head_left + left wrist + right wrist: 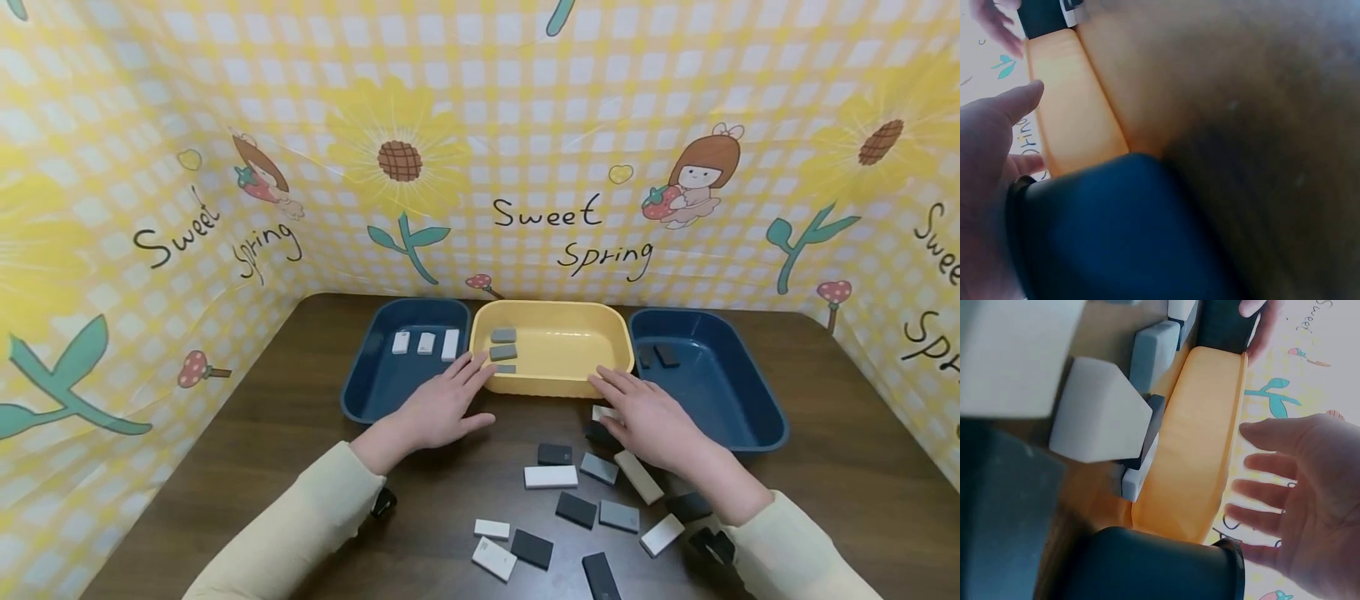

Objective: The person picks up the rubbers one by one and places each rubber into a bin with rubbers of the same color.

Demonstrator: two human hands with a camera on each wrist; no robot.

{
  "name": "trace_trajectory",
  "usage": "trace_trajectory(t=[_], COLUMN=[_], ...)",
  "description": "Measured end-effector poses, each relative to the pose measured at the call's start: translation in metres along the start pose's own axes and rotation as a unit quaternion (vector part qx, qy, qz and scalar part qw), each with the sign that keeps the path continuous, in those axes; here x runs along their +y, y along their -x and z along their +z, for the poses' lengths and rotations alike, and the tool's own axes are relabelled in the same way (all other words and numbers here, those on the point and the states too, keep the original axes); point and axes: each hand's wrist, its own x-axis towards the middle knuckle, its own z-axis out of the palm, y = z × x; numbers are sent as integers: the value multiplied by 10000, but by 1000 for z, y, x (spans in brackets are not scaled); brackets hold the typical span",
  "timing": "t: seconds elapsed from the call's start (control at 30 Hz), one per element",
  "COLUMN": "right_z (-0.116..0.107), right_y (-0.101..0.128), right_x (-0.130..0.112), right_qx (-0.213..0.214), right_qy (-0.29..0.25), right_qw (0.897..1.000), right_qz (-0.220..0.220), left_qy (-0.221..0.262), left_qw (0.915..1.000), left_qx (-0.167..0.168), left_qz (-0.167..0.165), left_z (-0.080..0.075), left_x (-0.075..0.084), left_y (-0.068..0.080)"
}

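Observation:
My left hand (442, 406) reaches over the left blue tray's near right corner, its straight fingertips at the front left of the yellow tray (570, 343). The right hand (656, 421) has straight fingers too, with fingertips at the front right rim of that tray. Neither hand holds anything. Three white blocks (425, 342) lie in the left blue tray (375, 392), three grey blocks (503, 352) in the yellow one, and two dark blocks (666, 356) in the right blue tray (727, 400). A white-topped block (602, 412) is partly hidden under the right hand.
Several loose white, grey, black and tan blocks, such as a white one (551, 477) and a black one (532, 549), lie scattered on the brown table (285, 467) in front of the trays. A yellow checked cloth (480, 167) hangs behind and at both sides.

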Motion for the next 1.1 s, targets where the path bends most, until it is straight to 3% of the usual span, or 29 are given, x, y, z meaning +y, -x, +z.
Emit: trace_trajectory(t=[0.13,0.2,0.3,0.4,0.53,0.67,0.93,1.1], right_z=[5,8,12,17,23,29,33,30], right_y=[-2,-3,-5,-6,-8,-9,-13,-18], right_x=[-6,-10,-17,-25,-32,-34,-35,-36], right_qx=[384,362,-11,-658,-1312,-1605,-1621,-1651], right_qy=[-39,-37,-123,-254,-220,-40,152,9], right_qw=[9964,9929,9879,9819,9728,9665,9683,9747], right_qz=[-760,-1136,-1546,-1756,-1896,-2003,-1892,-1506], left_qy=[26,6,-50,-142,-202,-231,-324,-361], left_qw=[9999,9998,9996,9994,9993,9994,9991,9989], left_qx=[131,187,277,314,292,242,260,283], left_qz=[-23,-39,-48,-48,-70,-115,-108,-59], left_z=[4,5,6,7,10,12,13,13], left_x=[-1,-1,-1,-1,0,0,0,-1], left_y=[2,2,1,1,0,-1,0,-1])
